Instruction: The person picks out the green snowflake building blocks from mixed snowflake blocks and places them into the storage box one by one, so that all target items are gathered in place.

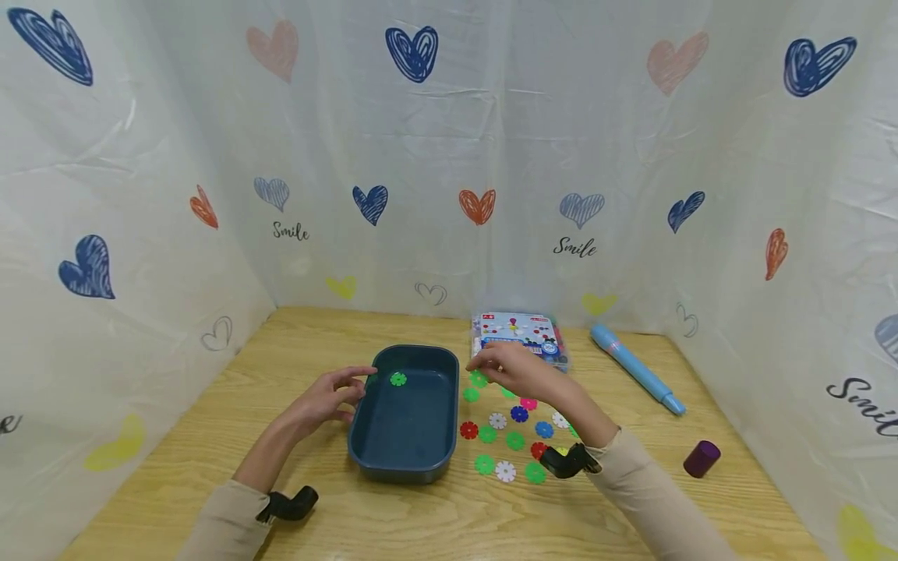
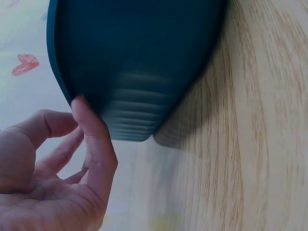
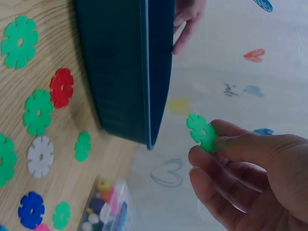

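Observation:
Between its thumb and index finger, my right hand (image 1: 515, 370) pinches a green notched flower-shaped disc (image 3: 198, 127), off the table to the right of the bin. The other fingers of that hand curl loosely below. A dark teal rectangular bin (image 1: 403, 436) stands on the table, with one green disc (image 1: 398, 379) lying inside it. At the bin's left rim, my left hand (image 1: 326, 401) holds with thumb and fingertips. Right of the bin lie several loose discs, among them a red disc (image 3: 61, 88), a white disc (image 3: 40, 156) and a blue disc (image 3: 31, 210).
A clear plastic case (image 1: 522, 335) with a printed lid picture stands at the back, behind the right hand. A light blue tube-shaped object (image 1: 638, 370) lies at the back right. Nearer on the right is a small purple cylinder (image 1: 701, 458). Heart-printed curtains (image 1: 421, 140) surround the table.

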`<state>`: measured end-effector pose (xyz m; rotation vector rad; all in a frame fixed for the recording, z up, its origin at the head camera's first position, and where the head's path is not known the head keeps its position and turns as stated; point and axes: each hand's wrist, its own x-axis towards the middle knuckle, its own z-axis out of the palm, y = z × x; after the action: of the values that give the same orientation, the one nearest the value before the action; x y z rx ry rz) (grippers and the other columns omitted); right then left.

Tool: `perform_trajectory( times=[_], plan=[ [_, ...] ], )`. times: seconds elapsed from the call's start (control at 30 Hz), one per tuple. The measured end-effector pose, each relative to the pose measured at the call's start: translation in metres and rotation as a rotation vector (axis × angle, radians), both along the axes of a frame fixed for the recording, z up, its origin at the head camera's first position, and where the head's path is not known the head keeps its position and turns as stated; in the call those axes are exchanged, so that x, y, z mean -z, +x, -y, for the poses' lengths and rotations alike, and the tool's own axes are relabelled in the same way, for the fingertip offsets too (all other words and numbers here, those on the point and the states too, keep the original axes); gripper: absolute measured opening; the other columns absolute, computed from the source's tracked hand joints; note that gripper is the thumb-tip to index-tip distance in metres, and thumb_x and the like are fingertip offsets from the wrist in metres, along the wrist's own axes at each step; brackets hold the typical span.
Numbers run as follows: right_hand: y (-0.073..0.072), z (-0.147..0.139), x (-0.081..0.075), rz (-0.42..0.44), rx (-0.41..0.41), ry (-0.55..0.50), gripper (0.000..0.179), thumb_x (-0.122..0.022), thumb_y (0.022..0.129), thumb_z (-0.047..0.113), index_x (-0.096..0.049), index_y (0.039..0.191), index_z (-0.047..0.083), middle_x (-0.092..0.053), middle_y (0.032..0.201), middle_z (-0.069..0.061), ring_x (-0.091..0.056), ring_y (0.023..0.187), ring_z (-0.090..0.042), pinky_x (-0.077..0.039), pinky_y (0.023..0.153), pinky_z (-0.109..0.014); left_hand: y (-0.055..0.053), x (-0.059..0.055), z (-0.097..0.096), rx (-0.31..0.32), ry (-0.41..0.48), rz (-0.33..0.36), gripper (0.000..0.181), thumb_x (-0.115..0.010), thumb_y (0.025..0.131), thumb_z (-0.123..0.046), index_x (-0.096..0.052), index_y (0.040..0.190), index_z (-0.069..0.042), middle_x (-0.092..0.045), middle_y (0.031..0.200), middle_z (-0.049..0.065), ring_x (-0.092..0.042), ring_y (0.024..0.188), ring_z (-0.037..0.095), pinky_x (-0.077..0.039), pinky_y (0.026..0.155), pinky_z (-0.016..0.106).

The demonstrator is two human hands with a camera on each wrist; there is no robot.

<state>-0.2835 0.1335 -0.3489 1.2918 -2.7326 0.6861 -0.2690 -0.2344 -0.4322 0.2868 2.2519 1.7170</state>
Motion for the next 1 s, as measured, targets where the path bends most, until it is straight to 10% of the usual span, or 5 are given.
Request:
perform_trajectory(
  times=[1.0],
  plan=[
    [-0.053, 0.077, 0.008, 0.358, -0.093, -0.138, 0.024, -0.055, 0.099, 0.006, -0.070, 0.117, 0.006, -0.070, 0.112, -0.014, -0.072, 0.085, -0.033, -0.060, 0.072, -0.041, -0.004, 0.002, -0.001, 0.040, 0.088, 0.075, 0.049, -0.052, 0.101, -0.009, -0.038, 0.148, -0.006, -0.056, 0.107, 0.012, -0.058, 0.092, 0.020, -0.055, 0.068, 0.027]
  ],
)
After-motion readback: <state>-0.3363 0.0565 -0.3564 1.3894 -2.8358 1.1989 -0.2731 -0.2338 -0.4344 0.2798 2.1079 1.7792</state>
